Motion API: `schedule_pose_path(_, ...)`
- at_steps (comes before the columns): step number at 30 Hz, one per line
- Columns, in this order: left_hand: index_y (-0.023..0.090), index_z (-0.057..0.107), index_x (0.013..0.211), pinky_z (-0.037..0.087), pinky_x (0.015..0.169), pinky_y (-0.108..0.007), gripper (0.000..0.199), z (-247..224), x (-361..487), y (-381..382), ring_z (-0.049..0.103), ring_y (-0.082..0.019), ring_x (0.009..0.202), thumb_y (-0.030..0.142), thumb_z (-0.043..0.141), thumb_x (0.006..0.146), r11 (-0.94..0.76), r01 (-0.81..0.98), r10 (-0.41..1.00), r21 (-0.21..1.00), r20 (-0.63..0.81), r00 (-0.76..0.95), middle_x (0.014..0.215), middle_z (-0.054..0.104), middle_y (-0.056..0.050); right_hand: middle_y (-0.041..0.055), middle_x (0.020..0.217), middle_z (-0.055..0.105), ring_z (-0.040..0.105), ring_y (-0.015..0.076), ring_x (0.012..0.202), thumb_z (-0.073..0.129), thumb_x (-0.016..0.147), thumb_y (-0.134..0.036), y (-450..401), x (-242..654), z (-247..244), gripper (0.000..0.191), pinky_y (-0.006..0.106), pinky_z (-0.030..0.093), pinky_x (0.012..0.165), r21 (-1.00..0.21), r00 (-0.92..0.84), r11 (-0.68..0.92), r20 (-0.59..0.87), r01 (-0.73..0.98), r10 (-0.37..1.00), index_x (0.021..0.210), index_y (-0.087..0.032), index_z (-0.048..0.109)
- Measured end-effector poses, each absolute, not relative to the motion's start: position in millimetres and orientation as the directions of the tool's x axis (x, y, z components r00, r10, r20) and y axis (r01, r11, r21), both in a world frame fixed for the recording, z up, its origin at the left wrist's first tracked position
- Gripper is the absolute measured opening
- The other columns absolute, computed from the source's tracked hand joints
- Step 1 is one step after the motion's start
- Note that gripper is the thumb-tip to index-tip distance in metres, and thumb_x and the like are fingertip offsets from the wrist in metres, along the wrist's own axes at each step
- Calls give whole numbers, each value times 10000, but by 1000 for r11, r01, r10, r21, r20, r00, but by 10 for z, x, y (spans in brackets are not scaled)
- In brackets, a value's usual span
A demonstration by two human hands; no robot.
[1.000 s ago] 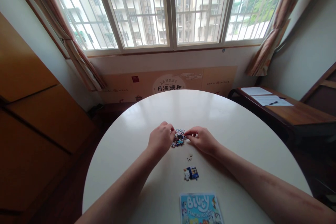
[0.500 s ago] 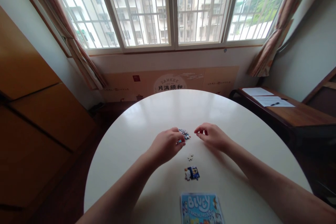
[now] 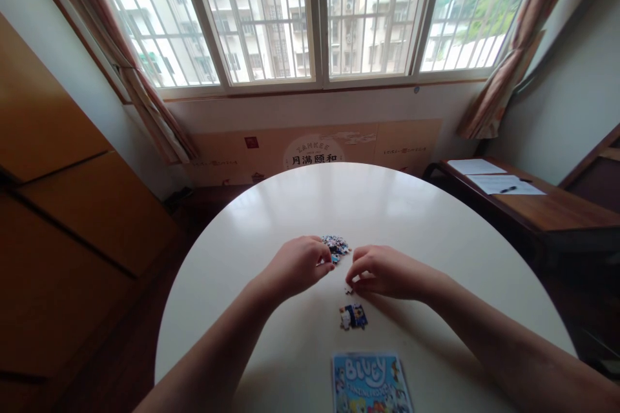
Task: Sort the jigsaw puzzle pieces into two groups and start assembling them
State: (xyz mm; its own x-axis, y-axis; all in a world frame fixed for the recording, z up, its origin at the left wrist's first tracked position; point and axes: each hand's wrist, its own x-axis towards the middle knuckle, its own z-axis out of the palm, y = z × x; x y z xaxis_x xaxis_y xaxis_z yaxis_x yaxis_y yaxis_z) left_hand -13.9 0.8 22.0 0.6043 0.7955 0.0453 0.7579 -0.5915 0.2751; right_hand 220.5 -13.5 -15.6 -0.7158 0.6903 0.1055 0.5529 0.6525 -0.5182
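A heap of small puzzle pieces (image 3: 338, 244) lies on the white round table (image 3: 232, 232). My left hand (image 3: 301, 263) is at the heap's left edge, thumb and fingers pinched near a blue piece; what they hold is too small to tell. Nearer to me, my right hand (image 3: 382, 271) has its fingertips closed at a small loose piece (image 3: 348, 290). Whether it grips that piece is unclear. Below lies a joined patch of dark blue and white pieces (image 3: 353, 316). Closest to me is the blue "BLUEY" picture box or card (image 3: 371, 384), lying flat.
A brown side table (image 3: 557, 206) at the right holds papers (image 3: 506, 184) and a dark pen. Orange-brown cabinets (image 3: 72, 219) stand at the left. Beyond the round table are a printed panel (image 3: 402, 142), barred windows and tied curtains.
My right hand has moved toward me and to the left, from beside the heap to the small loose pieces. My left hand has shifted slightly left, showing more of the heap.
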Motion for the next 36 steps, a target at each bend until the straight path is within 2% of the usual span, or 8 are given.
schedule_pose_path(5,219,768,821,410,676,-268,116,258,-158,-16,630,-171,789,273,674,861,-642,709,737,292,-20,676,872,729,-17,30,907,715,642,141,765,681,895,-234,-77,2226,-230,131,252,440,706,-521,-657,629,162,577,736,927,-249,807)
schedule_pose_path(12,204,751,786,407,653,-276,119,243,-146,-31,629,-184,775,261,667,849,-644,725,737,245,-59,674,851,732,-30,51,848,714,625,174,753,638,893,-277,100,2195,-380,160,289,454,716,-587,-443,480,218,652,870,871,-208,781)
schedule_pose_path(15,205,753,794,410,650,-279,105,248,-134,-41,631,-183,769,246,667,839,-639,727,737,252,-70,672,853,741,-24,45,851,720,629,193,749,615,907,-343,149,2163,-426,218,314,450,722,-553,-268,354,232,754,935,1015,-218,757)
schedule_pose_path(18,207,761,808,426,663,-278,112,261,-130,-53,643,-186,784,241,661,842,-632,728,736,266,-91,671,859,750,-27,30,847,719,631,192,725,571,932,-381,177,2202,-444,287,312,450,711,-562,-176,291,251,774,952,1133,-229,708)
schedule_pose_path(22,213,771,825,446,703,-281,109,279,-115,-79,656,-186,822,237,665,834,-643,715,716,275,-115,688,884,755,-26,35,867,724,642,190,743,555,923,-329,189,2324,-414,248,307,462,724,-565,-162,261,221,783,962,1068,-226,728)
schedule_pose_path(27,222,768,782,434,688,-289,100,262,-82,-128,639,-180,763,269,686,815,-682,687,664,250,-181,725,837,742,-26,64,971,727,646,183,783,573,900,-259,155,2339,-353,251,305,471,755,-507,-264,290,125,812,956,1029,-236,788)
schedule_pose_path(32,220,761,763,400,620,-288,108,250,-56,-164,598,-170,680,310,710,794,-682,686,642,252,-243,727,751,715,-22,63,963,709,651,185,808,597,891,-225,108,2253,-359,262,309,483,784,-546,-379,400,157,736,912,1041,-268,808)
schedule_pose_path(36,213,747,742,372,589,-287,133,260,-44,-174,562,-158,635,327,710,801,-682,687,634,250,-267,726,718,698,-19,57,953,708,651,185,819,601,880,-186,106,2242,-362,274,313,486,793,-562,-385,417,181,715,905,1049,-263,802)
